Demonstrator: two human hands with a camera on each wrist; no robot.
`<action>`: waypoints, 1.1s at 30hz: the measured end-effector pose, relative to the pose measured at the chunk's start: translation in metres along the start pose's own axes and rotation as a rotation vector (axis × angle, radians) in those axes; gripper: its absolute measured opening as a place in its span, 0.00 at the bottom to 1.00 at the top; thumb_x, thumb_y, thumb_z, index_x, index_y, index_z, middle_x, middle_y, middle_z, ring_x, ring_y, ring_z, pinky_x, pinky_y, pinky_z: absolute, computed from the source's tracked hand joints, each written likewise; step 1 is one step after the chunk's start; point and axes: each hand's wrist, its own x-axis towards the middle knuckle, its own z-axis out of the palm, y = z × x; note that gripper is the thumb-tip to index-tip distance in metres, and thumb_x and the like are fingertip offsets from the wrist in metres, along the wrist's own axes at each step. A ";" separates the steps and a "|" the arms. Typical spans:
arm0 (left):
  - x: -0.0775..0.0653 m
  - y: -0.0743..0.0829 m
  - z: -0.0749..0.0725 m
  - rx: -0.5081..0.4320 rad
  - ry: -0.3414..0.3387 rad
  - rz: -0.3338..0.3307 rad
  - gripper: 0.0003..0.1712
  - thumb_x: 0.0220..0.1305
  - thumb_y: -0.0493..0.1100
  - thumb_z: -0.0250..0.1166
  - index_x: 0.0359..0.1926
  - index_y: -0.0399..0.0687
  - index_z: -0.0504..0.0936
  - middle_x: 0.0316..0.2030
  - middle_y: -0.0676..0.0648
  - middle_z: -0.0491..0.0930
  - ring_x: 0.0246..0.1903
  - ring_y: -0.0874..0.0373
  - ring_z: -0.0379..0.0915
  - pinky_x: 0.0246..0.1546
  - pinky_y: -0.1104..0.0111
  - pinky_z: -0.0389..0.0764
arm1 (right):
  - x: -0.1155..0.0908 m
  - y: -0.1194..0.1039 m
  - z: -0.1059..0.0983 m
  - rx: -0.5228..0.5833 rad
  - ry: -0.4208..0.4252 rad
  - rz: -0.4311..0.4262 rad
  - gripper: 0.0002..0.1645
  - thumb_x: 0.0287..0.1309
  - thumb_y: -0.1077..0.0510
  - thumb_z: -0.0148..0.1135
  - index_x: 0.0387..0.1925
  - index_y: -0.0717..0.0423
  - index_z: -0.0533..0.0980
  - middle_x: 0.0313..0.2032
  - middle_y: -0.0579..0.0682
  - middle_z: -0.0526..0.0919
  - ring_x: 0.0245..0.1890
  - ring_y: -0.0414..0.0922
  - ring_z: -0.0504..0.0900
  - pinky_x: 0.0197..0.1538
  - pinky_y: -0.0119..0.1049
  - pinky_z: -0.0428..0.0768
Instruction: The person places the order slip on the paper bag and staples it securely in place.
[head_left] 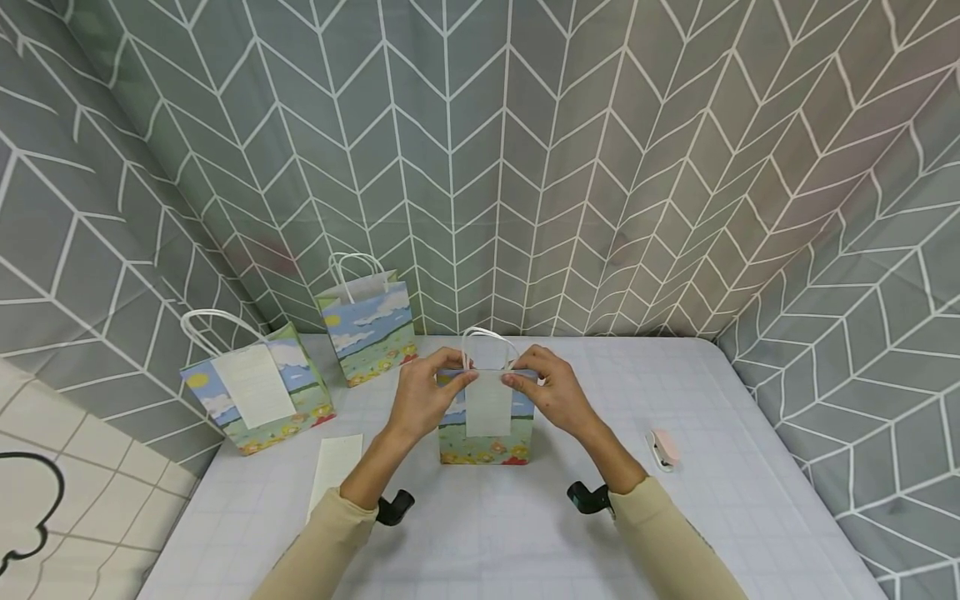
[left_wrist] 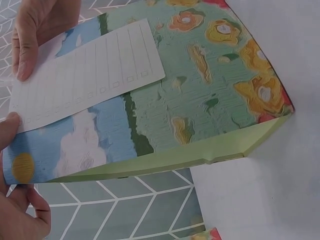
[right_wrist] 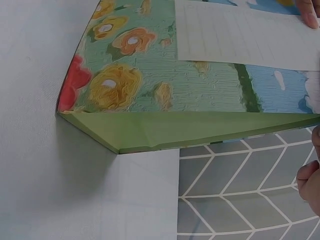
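A small paper gift bag with a painted sky and flowers stands upright in front of me, its white handles raised. A lined white paper slip lies flat against its front, its top end at the bag's rim. My left hand pinches the rim at the slip's left side, thumb in front and fingers behind. On the other side my right hand pinches the rim the same way. The left wrist view shows the slip with ruled lines and small boxes. Fingertips behind the rim are partly hidden.
A matching bag with a slip on its front stands at the left, and another bag stands behind it. Loose paper slips lie beside my left forearm. A pink-and-white stapler lies at the right. A patterned curtain borders the table's back.
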 end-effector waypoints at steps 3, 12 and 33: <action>0.000 -0.001 0.000 -0.002 -0.003 0.004 0.09 0.61 0.45 0.74 0.41 0.53 0.86 0.38 0.52 0.89 0.41 0.57 0.85 0.41 0.57 0.83 | 0.000 0.000 0.000 -0.005 0.000 -0.003 0.09 0.63 0.50 0.69 0.35 0.52 0.84 0.36 0.39 0.79 0.38 0.40 0.74 0.41 0.48 0.73; 0.000 -0.003 0.000 -0.004 0.003 0.009 0.09 0.61 0.45 0.74 0.42 0.51 0.86 0.39 0.51 0.89 0.41 0.55 0.85 0.39 0.56 0.83 | 0.001 0.000 0.000 -0.006 0.003 -0.010 0.08 0.63 0.51 0.69 0.34 0.51 0.85 0.35 0.39 0.79 0.38 0.40 0.74 0.41 0.47 0.73; 0.000 -0.005 0.000 -0.017 0.008 0.009 0.09 0.60 0.44 0.75 0.41 0.50 0.88 0.38 0.50 0.89 0.37 0.57 0.85 0.36 0.60 0.83 | 0.000 -0.001 -0.004 -0.015 -0.003 -0.013 0.03 0.61 0.54 0.70 0.35 0.47 0.85 0.35 0.38 0.80 0.37 0.41 0.73 0.41 0.43 0.73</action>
